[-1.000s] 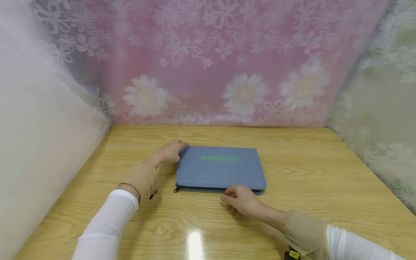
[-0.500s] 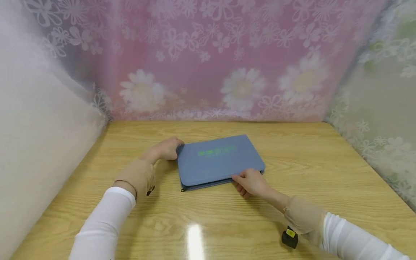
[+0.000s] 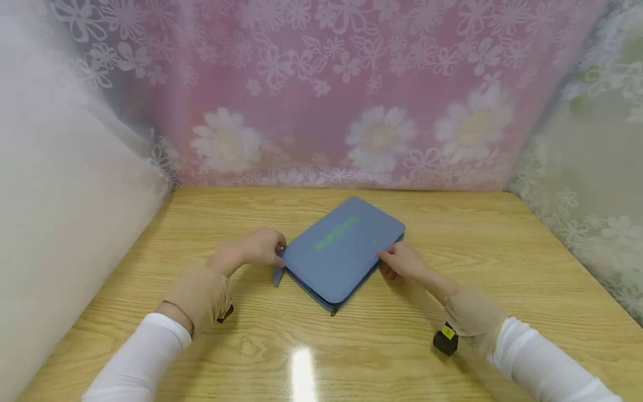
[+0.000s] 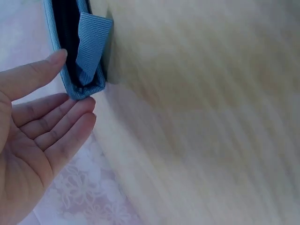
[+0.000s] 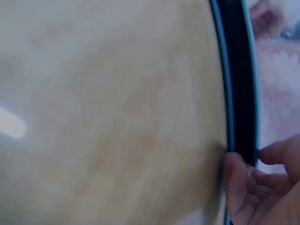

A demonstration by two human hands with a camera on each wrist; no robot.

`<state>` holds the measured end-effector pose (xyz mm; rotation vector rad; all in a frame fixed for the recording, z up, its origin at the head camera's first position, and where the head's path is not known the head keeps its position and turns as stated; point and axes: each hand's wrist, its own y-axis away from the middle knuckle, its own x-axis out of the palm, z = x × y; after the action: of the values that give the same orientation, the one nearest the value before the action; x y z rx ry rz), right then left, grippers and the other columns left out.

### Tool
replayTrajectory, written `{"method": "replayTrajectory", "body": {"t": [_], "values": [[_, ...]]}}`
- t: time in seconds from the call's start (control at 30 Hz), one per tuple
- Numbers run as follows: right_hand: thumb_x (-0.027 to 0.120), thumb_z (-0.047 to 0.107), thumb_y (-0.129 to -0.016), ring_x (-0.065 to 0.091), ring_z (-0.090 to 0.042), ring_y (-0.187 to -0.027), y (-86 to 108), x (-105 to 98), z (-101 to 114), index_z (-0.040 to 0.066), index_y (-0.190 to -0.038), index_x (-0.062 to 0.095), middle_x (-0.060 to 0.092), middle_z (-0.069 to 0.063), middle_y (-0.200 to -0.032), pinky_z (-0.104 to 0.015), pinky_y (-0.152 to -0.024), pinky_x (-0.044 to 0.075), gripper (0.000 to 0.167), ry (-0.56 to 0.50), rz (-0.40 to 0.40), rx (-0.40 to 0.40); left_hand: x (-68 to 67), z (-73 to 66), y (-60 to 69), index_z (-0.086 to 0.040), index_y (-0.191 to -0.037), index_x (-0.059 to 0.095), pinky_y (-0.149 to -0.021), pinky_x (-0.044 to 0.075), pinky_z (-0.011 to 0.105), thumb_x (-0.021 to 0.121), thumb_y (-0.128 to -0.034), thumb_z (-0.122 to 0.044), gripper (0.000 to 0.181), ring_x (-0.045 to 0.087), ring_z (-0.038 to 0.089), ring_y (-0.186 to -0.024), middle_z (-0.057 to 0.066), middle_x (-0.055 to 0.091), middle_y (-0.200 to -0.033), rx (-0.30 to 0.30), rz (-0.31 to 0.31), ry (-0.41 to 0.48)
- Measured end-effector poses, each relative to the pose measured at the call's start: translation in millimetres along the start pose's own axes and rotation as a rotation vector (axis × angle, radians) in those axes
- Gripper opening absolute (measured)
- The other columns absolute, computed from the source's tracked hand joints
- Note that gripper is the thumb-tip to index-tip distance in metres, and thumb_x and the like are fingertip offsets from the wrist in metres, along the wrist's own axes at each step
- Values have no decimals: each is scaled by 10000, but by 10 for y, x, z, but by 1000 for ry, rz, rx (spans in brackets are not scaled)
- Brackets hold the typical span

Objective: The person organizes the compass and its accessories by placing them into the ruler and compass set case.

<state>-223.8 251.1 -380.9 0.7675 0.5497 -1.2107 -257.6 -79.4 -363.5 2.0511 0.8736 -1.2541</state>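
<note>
A blue zippered case [image 3: 346,245] with green lettering lies turned at an angle on the wooden table, one corner toward me. My left hand [image 3: 258,247] is at its left corner; in the left wrist view the thumb touches the cover's rim and the fingertips meet the corner. A blue fabric tab [image 4: 93,44] sticks out of that end. At the right side, my right hand [image 3: 404,261] pinches the case's edge, as the right wrist view shows, with the thumb on the cover side. A dark gap runs between the two covers. The zip pull [image 3: 333,312] hangs at the near corner.
The wooden table [image 3: 241,357] extends around the case, with a bright light reflection near its front. A pink floral curtain [image 3: 311,128] hangs behind it, with pale cloth on both sides. A small black wrist camera [image 3: 445,340] sits below the right wrist.
The case has turned counterclockwise, its right end swinging away and its near left corner moving right. The right hand has moved farther away along with its edge; the left hand has come slightly nearer.
</note>
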Motion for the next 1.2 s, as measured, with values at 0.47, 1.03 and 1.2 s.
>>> {"method": "replayTrajectory", "body": {"t": [0.47, 1.03, 1.2], "values": [[419, 207, -985, 344, -97, -403, -314, -180, 179, 128, -554, 402, 337, 31, -475, -243, -442, 346, 439, 391, 121, -111, 164, -289, 122, 23, -861, 675, -612, 466, 230, 798, -699, -110, 243, 552, 102, -652, 22, 636, -742, -86, -75, 103], [383, 178, -997, 363, -144, -512, -679, -228, 186, 85, -664, 411, 384, -27, -590, -281, -519, 330, 347, 369, 88, -105, 280, -587, 62, -126, -464, 389, -412, 240, 180, 796, -698, -62, 474, 271, 66, -416, -71, 297, -424, -217, -155, 159], [380, 182, -996, 414, -171, -566, -745, -219, 193, 63, -707, 454, 415, -45, -629, -295, -553, 350, 321, 412, 79, -121, 294, -605, 47, -76, -516, 507, -420, 282, 187, 805, -702, -95, 352, 337, 78, -430, -32, 405, -469, -242, -155, 169]]}}
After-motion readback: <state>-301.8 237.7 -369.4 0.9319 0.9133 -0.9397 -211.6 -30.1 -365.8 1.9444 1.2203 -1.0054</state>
